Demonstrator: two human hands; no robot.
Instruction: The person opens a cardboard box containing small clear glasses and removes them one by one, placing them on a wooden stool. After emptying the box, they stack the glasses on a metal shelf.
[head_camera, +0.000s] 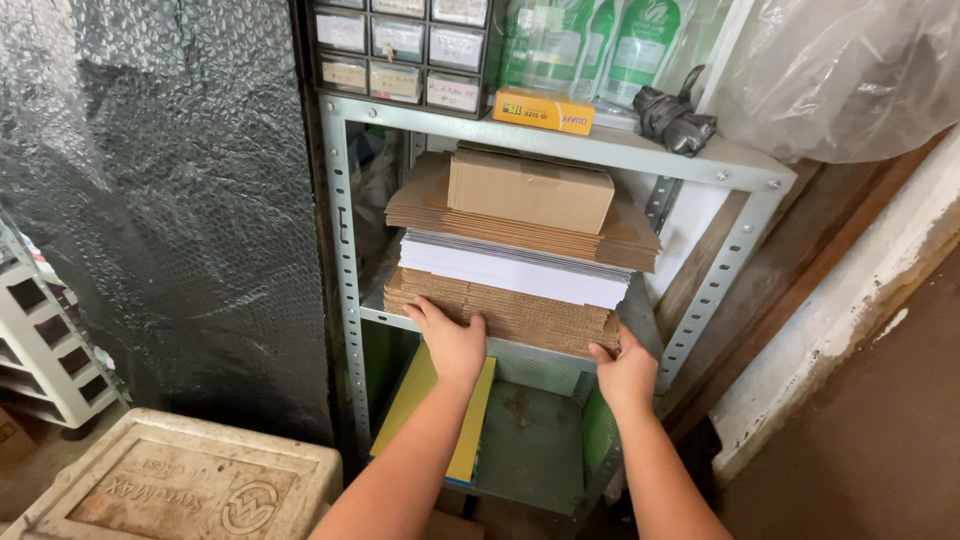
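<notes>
On the middle shelf of a grey metal rack (344, 250) lies a tall stack of flattened cardboard sheets (520, 312). A layer of white sheets (515, 268) sits within it, more brown flat cardboard (425, 205) lies above, and a small closed cardboard box (528, 188) rests on top. My left hand (452, 342) presses against the front left edge of the bottom brown stack. My right hand (625, 368) grips the stack's front right corner from below. Both forearms reach up from the bottom of the view.
A yellow flat sheet (430, 390) lies on the lower green shelf (530, 430). The top shelf carries small labelled drawers (400, 45), a yellow box (544, 110), green-white pouches (600, 40) and a dark folded umbrella (676, 120). Bubble wrap (160, 200) hangs at left; a foam crate (180, 480) stands below.
</notes>
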